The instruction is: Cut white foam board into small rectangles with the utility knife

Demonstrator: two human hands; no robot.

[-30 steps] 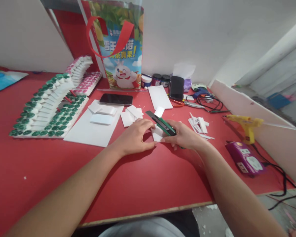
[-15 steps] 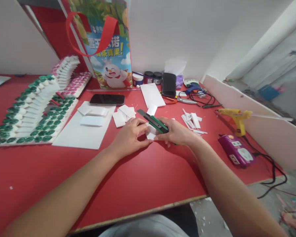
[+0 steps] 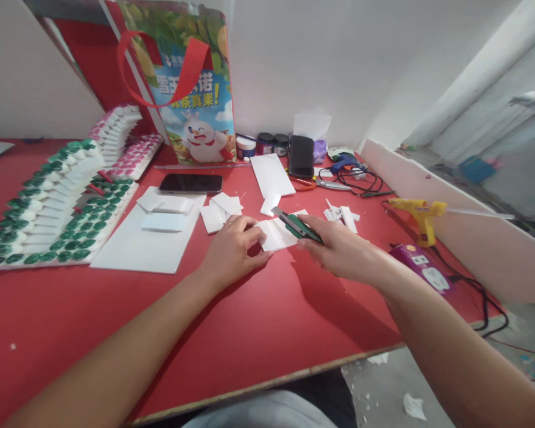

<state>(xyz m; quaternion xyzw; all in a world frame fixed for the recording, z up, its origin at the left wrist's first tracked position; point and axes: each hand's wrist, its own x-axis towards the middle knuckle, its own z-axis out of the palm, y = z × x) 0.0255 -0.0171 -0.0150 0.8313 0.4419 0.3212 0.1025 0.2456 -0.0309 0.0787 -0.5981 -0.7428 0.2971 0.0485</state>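
My left hand (image 3: 241,249) is closed on the left edge of a small white board piece (image 3: 277,235), thumb in front and fingers behind, low on the red tabletop. In my right hand (image 3: 334,241) is a green utility knife (image 3: 296,226), its blade pointing up and to the left above the board piece. Just beyond lies another white scrap (image 3: 270,204). Several white cut squares (image 3: 220,211) rest left of my hands, and thin white strips (image 3: 342,215) lie to the right behind my right hand.
A large white sheet (image 3: 138,249) bears several small pieces beside a black phone (image 3: 191,183). Green-and-white models (image 3: 62,220) stand at left, a colourful bag (image 3: 196,119) behind. A yellow glue gun (image 3: 421,214) and purple power socket (image 3: 421,267) are at right.
My right hand, with the utility knife, has moved right and away from my left hand, uncovering more of the white board piece. My left hand stays on the piece.
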